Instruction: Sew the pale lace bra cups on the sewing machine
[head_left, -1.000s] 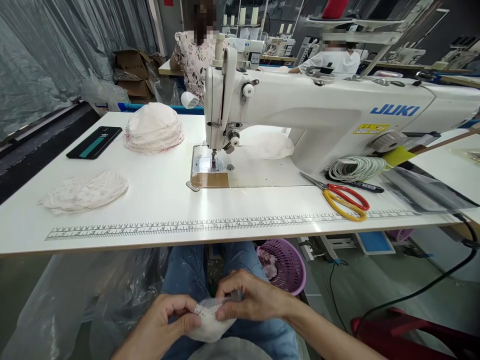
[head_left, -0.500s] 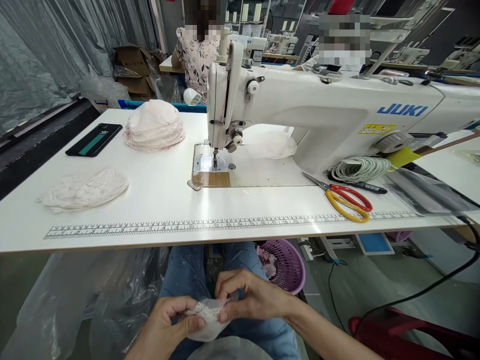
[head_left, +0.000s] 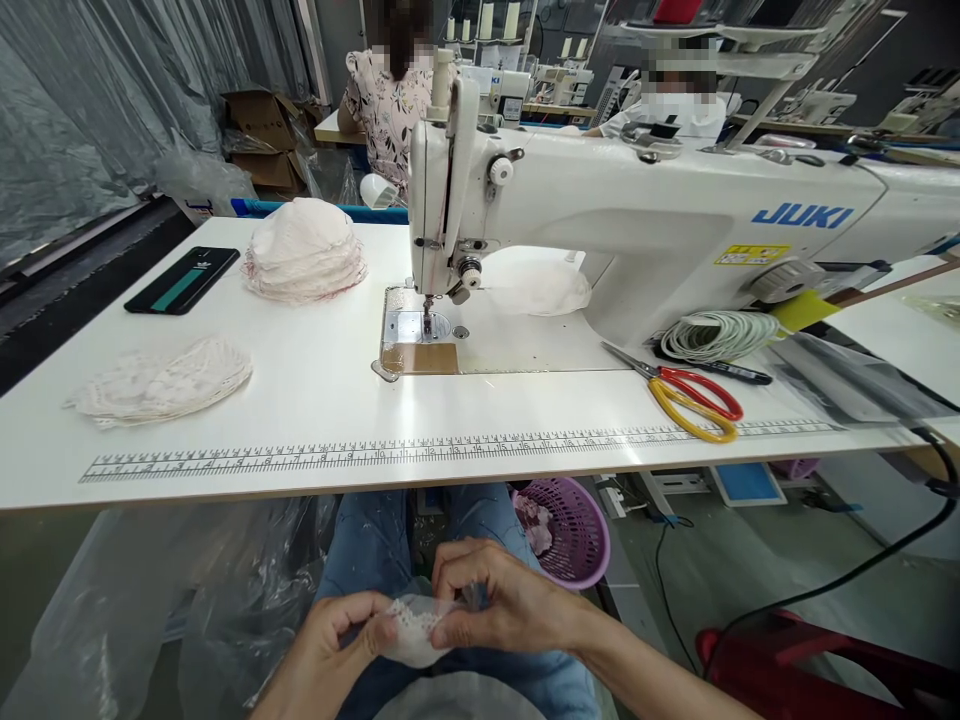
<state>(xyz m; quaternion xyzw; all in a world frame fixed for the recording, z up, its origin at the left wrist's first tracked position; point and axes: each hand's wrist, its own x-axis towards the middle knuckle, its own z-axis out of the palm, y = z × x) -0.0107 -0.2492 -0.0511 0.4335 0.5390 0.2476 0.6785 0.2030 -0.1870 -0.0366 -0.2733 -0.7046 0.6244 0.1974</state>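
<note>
Over my lap I hold a small piece of sheer white fabric with a lacy, gathered edge. My left hand pinches its left side between thumb and fingers. On the other side, my right hand pinches the fabric with bent fingers, and part of the cloth is hidden behind them. Beyond my hands, on the white table, stands a sewing machine. Sheer white fabric lies under its arm. A stack of round white fabric pieces and a flatter pile of lacy pieces rest to the left.
A phone lies at the table's left. Scissors, a coil of pale cord and a printed ruler strip are along the front and right. Below stands a purple basket. Two people sit beyond the machine.
Both hands keep their pinch on the fabric, and the left has shifted slightly. The fabric between them has moved a little upward. The whole view has shifted slightly.
</note>
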